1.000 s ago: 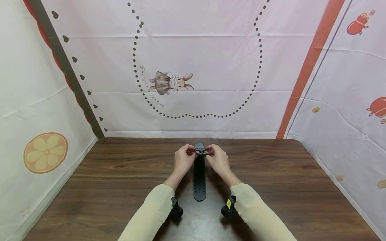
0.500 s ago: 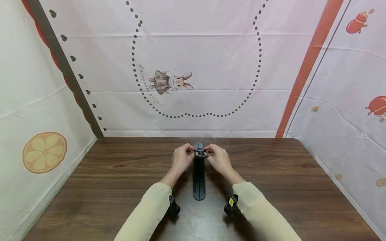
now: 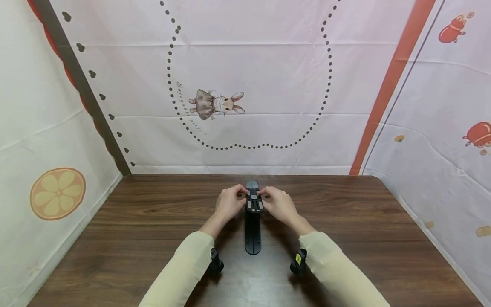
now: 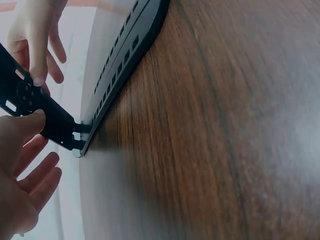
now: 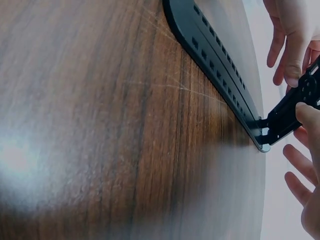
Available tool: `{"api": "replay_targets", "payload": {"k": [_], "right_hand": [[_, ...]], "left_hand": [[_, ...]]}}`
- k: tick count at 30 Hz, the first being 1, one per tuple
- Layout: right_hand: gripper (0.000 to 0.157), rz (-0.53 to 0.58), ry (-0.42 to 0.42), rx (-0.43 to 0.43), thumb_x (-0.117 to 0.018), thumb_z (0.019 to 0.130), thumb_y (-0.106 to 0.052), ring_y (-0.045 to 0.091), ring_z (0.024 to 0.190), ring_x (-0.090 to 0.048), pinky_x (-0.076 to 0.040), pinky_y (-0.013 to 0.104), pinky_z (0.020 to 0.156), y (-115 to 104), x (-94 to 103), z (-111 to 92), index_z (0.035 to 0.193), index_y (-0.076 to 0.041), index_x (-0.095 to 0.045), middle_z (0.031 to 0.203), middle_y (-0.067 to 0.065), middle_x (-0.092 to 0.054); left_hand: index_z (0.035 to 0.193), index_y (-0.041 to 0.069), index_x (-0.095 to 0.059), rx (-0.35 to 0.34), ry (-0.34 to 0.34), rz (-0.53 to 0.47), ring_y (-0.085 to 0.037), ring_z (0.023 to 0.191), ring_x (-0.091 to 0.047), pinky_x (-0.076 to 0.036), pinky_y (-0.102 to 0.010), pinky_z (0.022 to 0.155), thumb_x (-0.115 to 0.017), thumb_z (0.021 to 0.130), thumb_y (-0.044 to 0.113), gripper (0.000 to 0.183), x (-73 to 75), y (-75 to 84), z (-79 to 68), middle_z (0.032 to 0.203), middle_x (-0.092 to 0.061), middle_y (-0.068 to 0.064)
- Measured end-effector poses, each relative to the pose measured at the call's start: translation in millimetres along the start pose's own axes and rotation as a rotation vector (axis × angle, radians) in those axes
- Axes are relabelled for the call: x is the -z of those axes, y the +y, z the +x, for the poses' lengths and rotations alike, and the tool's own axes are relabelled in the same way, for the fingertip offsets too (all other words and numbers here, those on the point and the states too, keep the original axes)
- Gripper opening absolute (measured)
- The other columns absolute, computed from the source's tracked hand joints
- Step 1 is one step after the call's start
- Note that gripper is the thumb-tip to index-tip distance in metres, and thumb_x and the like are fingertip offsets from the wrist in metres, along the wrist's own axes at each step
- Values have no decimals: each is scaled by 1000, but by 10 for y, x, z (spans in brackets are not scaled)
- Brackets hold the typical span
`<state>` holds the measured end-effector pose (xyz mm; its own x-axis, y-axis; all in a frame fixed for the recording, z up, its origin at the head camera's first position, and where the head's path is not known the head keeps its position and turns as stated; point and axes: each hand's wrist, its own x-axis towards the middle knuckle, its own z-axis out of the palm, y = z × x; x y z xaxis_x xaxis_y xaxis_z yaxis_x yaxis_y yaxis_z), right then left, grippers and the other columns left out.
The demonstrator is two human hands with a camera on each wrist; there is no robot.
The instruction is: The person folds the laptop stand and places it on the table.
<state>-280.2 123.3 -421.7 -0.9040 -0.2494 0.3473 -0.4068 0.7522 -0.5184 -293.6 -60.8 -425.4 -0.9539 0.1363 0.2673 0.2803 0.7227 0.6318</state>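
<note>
A black hinged stand (image 3: 253, 243) lies lengthwise on the table, its long flat base lined with rows of rectangular slots. A hinged plate (image 3: 255, 204) rises at a slant from the base's far end, leaning back over the base toward me. My left hand (image 3: 231, 202) pinches the plate's left edge. My right hand (image 3: 279, 205) pinches the right edge opposite. In the left wrist view, the left thumb (image 4: 30, 122) lies on the plate's dark face while the other fingers stay loose. The right wrist view shows the hinge (image 5: 264, 131) joining plate and base.
A dark wood-grain table (image 3: 161, 213) lies under the stand and arms. Behind it hangs a white printed cloth (image 3: 276, 85), and more cloth lines both sides. A small black camera (image 3: 216, 261) sits on the left wrist, another (image 3: 298, 262) on the right.
The hinged plate has swung down toward me over the base, so more of its upper face shows in the head view. Both hands stay on its edges. The base keeps its place.
</note>
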Motion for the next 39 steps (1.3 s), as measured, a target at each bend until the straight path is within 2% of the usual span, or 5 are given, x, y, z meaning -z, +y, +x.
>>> {"api": "replay_targets", "payload": {"k": [5,14,22,29,39], "right_hand": [[21,-34,-29,20,-68,82,-16,18,93,-64,-52,39,76,-3,15,-27,103,-16,-65,105,-1,-66],[23,-103,-64,55,-69,82,-19,15,93,-64,-52,36,73,6,-10,-67,105,-19,-63,105,-3,-65],[25,-120,-60,95,-71,81,-18,14,91,-63,-52,34,72,39,-52,-106,104,-18,-63,103,-3,-64],[25,-146,-48,163,-72,80,-19,13,89,-64,-51,33,71,65,-78,-134,103,-17,-63,102,-3,-64],[27,-167,-66,183,-72,79,-18,13,88,-65,-52,33,72,78,-88,-154,104,-17,-62,103,-4,-63]], "left_hand": [[97,21,-67,-13,-46,25,-16,96,-64,-50,-38,80,-72,79,17,19,23,-11,-12,101,-69,3],[101,21,-68,-22,-87,59,-17,98,-64,-50,-38,82,-72,79,17,22,14,-40,-49,105,-69,0],[100,20,-68,-42,-94,68,-19,95,-65,-51,-39,79,-73,78,17,23,-8,-67,-90,105,-69,-3],[99,21,-68,-48,-103,85,-20,95,-65,-51,-39,77,-75,76,17,24,-30,-92,-115,104,-69,-4],[97,22,-68,-80,-107,117,-20,93,-65,-51,-38,75,-74,76,18,23,-44,-108,-140,102,-69,-3]]}}
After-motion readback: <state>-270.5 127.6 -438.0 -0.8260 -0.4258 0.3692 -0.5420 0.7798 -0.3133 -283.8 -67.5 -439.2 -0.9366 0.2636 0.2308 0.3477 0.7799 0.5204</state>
